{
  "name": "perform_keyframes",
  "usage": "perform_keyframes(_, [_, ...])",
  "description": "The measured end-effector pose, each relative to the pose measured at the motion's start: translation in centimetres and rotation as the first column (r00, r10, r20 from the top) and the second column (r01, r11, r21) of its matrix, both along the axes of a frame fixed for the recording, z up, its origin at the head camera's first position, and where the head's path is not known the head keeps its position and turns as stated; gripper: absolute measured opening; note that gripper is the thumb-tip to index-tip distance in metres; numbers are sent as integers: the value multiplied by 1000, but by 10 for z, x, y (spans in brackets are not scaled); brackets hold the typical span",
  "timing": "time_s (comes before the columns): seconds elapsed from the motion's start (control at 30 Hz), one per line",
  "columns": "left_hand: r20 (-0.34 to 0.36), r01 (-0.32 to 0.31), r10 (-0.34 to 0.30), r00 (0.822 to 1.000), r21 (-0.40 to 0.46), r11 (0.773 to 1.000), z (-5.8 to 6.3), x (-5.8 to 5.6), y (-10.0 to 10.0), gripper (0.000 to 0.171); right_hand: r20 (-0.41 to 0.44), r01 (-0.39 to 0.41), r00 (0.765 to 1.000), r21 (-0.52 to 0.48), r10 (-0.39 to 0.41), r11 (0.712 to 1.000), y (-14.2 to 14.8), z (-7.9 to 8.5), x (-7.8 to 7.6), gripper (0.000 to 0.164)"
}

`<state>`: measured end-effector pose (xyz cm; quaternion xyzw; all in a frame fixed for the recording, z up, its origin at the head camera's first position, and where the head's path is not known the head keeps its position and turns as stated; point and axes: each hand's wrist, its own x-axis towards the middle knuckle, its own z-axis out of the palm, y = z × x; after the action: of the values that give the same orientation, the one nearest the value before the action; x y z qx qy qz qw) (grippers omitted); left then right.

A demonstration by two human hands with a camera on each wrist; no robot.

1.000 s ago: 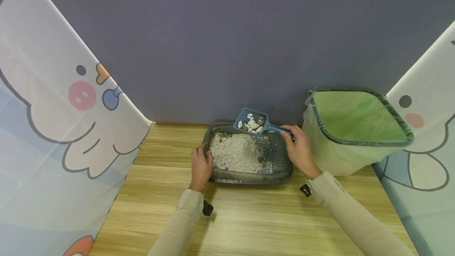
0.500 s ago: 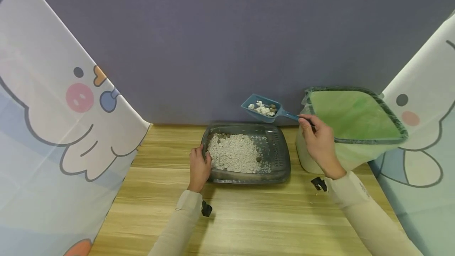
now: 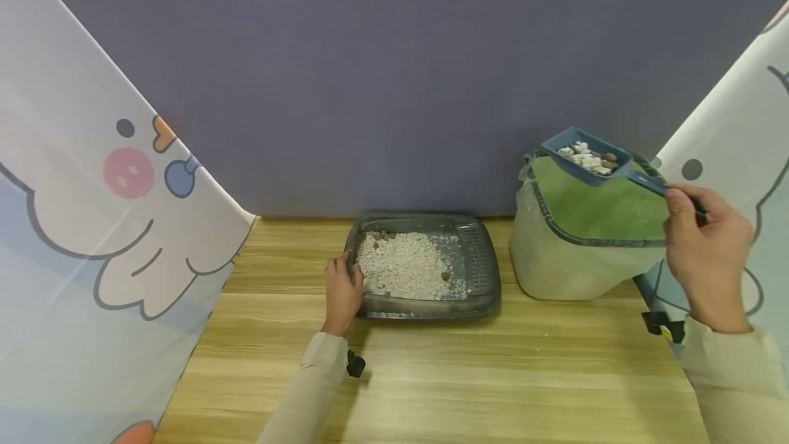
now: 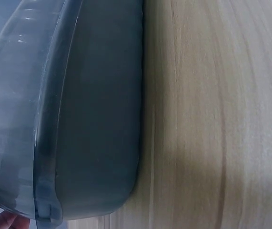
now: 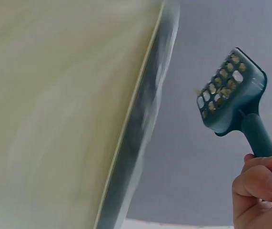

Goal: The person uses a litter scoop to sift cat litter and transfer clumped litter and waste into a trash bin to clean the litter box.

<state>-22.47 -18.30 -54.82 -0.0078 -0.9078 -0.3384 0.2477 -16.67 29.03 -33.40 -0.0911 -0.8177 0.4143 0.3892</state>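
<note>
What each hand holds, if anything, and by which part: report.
Right hand: the blue scoop, by its handle. Left hand: the gray tray, at its left rim.

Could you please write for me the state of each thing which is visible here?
Bin: upright, open on top.
Liner: draped over the bin.
Tray: resting flat on the wooden surface, partly filled.
Granules: spread in the tray, thinner at right.
Scoop: raised, loaded; overlapping the bin in the head view.
Lumps: white and brown, lying in the scoop.
Left grip: holding the tray's left side.
Right grip: holding the scoop.
</note>
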Motion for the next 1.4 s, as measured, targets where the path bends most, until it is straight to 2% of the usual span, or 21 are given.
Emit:
perform_keyframes(0.07, [7, -1, 1, 1000, 3, 1000, 0, 1, -1, 39, 70, 57, 996, 32, -59, 998, 15, -3, 5, 35])
perform_keyframes(0.17, [23, -1, 1, 1000, 1, 1000, 0, 2, -3, 40, 99, 81, 991, 139, -95, 987, 33, -13, 10, 36])
perform_keyframes(0.23, [33, -6, 6, 999, 2, 1000, 0, 3, -4, 40, 72, 81, 992, 221, -100, 972, 41, -21, 10, 35])
perform_keyframes(0.3, [38, -10, 10, 999, 0, 1000, -1, 4, -5, 40, -10, 95, 995, 288, -96, 953, 45, -29, 9, 30])
perform_keyframes(0.4, [39, -17, 17, 999, 4, 1000, -2, 4, -6, 39, -103, 129, 990, 312, -101, 941, 47, -39, 5, 26])
perform_keyframes(0.57, [34, -17, 16, 999, 7, 1000, -2, 5, -6, 39, -246, 151, 966, 275, -82, 950, 49, -48, -1, 23])
perform_keyframes(0.7, [31, -15, 15, 999, 9, 1000, -2, 6, -6, 40, -371, 151, 926, 204, -67, 967, 44, -46, -5, 21])
perform_keyframes(0.73, [26, -17, 16, 1000, 7, 1000, -2, 6, -6, 40, -392, 153, 917, 180, -72, 972, 40, -44, -5, 21])
perform_keyframes(0.83, [12, -18, 18, 1000, 2, 1000, -3, 6, -7, 40, -404, 170, 909, 143, -100, 975, 27, -35, -3, 20])
perform_keyframes(0.93, [4, -16, 16, 1000, -4, 1000, -4, 5, -8, 41, -393, 135, 915, 94, -88, 986, 9, -24, 4, 20])
perform_keyframes(1.0, [-1, -16, 16, 1000, -6, 1000, -4, 5, -7, 41, -421, 85, 905, 51, -56, 995, -5, -19, 7, 19])
perform_keyframes(1.1, [-16, -11, 11, 1000, -1, 1000, -3, 4, -6, 40, -447, -25, 893, 54, 46, 998, -29, -18, 11, 19])
perform_keyframes(1.13, [-24, -11, 11, 1000, -3, 1000, -3, 3, -6, 40, -438, -70, 894, 80, 99, 994, -37, -18, 12, 20])
perform_keyframes(1.2, [-39, -10, 9, 999, -9, 1000, -3, 1, -5, 39, -339, -146, 917, 199, 208, 969, -56, -20, 14, 21])
perform_keyframes(1.27, [-53, -8, 7, 999, -20, 1000, -3, 0, -3, 37, -187, -252, 930, 301, 316, 920, -75, -23, 13, 22])
perform_keyframes(1.3, [-59, -6, 5, 998, -25, 1000, -3, -1, -2, 37, -91, -304, 930, 350, 355, 886, -84, -25, 11, 22])
perform_keyframes(1.33, [-66, -5, 4, 998, -28, 1000, -3, -2, -1, 36, 11, -357, 924, 389, 383, 850, -93, -28, 9, 22])
perform_keyframes(1.4, [-75, 0, -2, 997, -29, 1000, -1, -3, 2, 34, 204, -461, 887, 415, 414, 784, -108, -36, -1, 22])
